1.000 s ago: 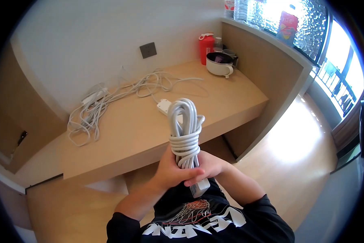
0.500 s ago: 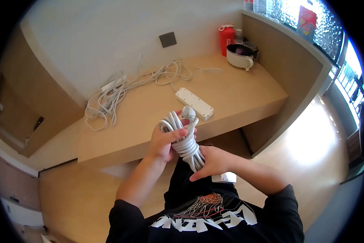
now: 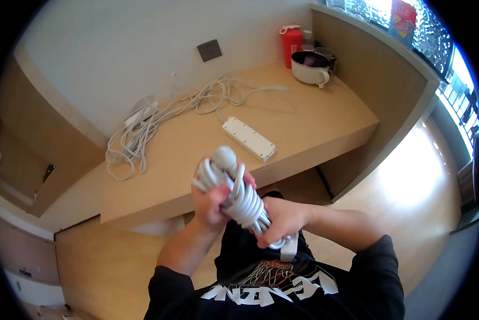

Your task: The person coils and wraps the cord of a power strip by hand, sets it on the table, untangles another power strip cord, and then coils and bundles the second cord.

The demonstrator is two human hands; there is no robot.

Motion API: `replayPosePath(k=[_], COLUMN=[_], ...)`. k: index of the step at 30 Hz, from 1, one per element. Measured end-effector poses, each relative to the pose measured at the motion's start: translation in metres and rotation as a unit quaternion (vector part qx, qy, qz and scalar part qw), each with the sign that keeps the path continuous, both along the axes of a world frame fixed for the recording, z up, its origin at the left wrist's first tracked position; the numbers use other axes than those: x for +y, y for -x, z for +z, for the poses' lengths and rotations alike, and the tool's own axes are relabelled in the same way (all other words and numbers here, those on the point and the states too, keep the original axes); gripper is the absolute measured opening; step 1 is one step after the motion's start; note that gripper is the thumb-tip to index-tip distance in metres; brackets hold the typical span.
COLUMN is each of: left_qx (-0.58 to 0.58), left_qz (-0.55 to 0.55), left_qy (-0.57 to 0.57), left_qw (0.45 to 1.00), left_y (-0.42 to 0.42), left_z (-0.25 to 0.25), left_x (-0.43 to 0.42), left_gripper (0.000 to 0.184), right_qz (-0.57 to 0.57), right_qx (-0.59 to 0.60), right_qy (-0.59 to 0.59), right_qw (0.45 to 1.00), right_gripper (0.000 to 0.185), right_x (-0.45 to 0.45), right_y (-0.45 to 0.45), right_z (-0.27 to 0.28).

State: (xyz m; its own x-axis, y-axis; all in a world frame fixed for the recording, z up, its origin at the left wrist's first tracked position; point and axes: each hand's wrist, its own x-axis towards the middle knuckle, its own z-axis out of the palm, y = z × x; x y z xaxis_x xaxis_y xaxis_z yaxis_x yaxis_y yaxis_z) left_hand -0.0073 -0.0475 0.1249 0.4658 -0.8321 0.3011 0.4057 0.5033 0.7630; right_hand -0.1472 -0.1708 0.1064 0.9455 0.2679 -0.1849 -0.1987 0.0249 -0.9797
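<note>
A bundled white extension cord is in both hands, in front of my body and below the desk's front edge. Its cable is wound around its own folded loops. My left hand grips the upper loops, close to the rounded plug at the top. My right hand is closed around the lower end. Beneath that hand, part of a white block shows, most of it hidden. On the desk beyond lies a second white power strip, its cable running back to a loose tangle.
Tangled white cables with another power strip lie at the desk's left. A red bottle and a white pot stand at the back right, beside a wooden partition. A dark wall socket is above.
The wound bundle has turned slightly in my hands, and the plug has shifted left. More of the white block shows below my right hand. The view has moved a little.
</note>
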Motion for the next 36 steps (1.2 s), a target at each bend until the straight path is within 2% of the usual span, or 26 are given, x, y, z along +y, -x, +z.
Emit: replayPosePath(k=[2,4,6,7,9,10,14,15,18,20,22,24,28,32,36], left_qx=[-0.032,-0.013,0.026,0.001,0.051,0.075,-0.077,-0.152,-0.264,-0.316,-0.368,-0.413,-0.332,-0.284,-0.295], left_qz=[-0.015,-0.022,-0.018,-0.051,-0.046,-0.044,-0.08,-0.013,-0.015,0.022,0.081,0.162,0.148,0.126,0.137], left_qy=[0.082,0.091,0.079,0.066,0.056,0.049,0.111,0.093,0.044,0.006,-0.026,-0.056,-0.058,-0.051,-0.001], left_qw=[0.996,0.996,0.996,0.997,0.996,0.995,0.988,0.984,0.963,0.948,0.926,0.895,0.93,0.949,0.946], left_y=[0.005,0.003,-0.001,-0.009,-0.006,-0.005,-0.029,-0.035,-0.081,-0.118,-0.137,-0.147,-0.165,-0.164,-0.164], left_z=[-0.012,-0.019,-0.024,-0.024,-0.026,-0.027,-0.014,-0.011,-0.015,-0.032,-0.039,-0.041,-0.076,-0.084,-0.084], left_x=[-0.002,-0.007,-0.015,-0.019,-0.03,-0.035,-0.066,-0.071,-0.085,-0.096,-0.109,-0.12,-0.138,-0.135,-0.131], left_gripper=[0.049,0.052,0.052,0.05,0.047,0.045,0.072,0.089,0.078,0.073,0.069,0.065,0.062,0.06,0.052], right_qz=[0.072,0.077,-0.001,-0.014,-0.038,-0.051,-0.087,-0.122,-0.267,-0.297,-0.322,-0.315,-0.31,-0.304,-0.32], right_qx=[0.0,0.009,0.057,0.063,0.074,0.093,0.126,0.148,0.159,0.112,0.137,0.141,0.166,0.177,0.191], right_qy=[-0.067,-0.09,-0.122,-0.066,0.044,0.136,0.267,0.298,0.405,0.514,0.603,0.66,0.727,0.711,0.664], right_qw=[0.995,0.993,0.991,0.996,0.996,0.985,0.952,0.935,0.86,0.797,0.717,0.667,0.59,0.609,0.648], right_gripper=[0.03,0.033,0.034,0.034,0.035,0.027,0.029,0.03,0.033,0.034,0.033,0.034,0.038,0.038,0.043], right_x=[-0.004,-0.003,-0.002,-0.008,-0.024,-0.033,-0.077,-0.09,-0.117,-0.158,-0.2,-0.237,-0.289,-0.327,-0.349], right_y=[0.003,0.005,0.011,0.012,0.015,0.017,0.043,0.049,0.054,0.048,0.03,0.01,-0.037,-0.076,-0.108], right_z=[-0.012,-0.002,0.014,0.016,0.023,0.029,0.073,0.084,0.142,0.154,0.159,0.157,0.126,0.08,0.028])
